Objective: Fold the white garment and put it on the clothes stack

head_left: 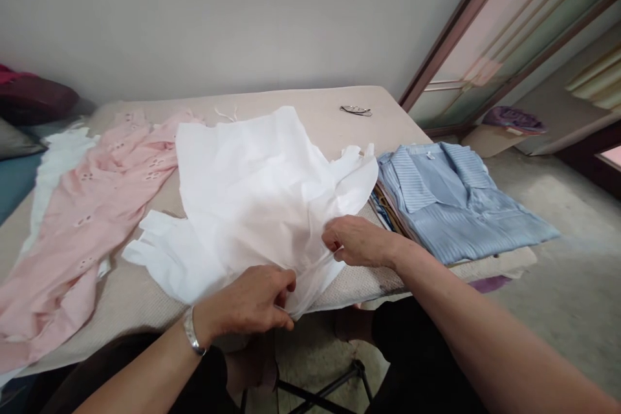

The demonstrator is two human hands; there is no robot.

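Nearest, the left hand [255,301], a silver bracelet [191,331] on its wrist, pinches the near hem of a white garment [252,200] at the near edge of the table [310,113]; thumb and fingers are closed tight on a fold of the cloth. Just to its right and a little farther, the right hand [356,240] grips the same garment, its fingers curled in and closed on the fabric, the forearm running off to the lower right. The two hands are near each other but apart, with a gathered bit of white cloth between them.

The white garment lies spread over the middle of the table, rumpled, its near edge hanging slightly over the table's rim. To its left lies a pink garment [82,220] with small eyelet holes, stretched from the far left toward the near left corner. Another white piece [55,162] shows beside it at the far left edge.

To the right of the white garment sits a folded blue striped shirt [451,204] on top of a small stack of folded clothes, at the table's right edge. Farther back, near the far right corner, lie a pair of glasses [356,110]. Beyond the table stands a plain wall, and at far right a sliding door frame.
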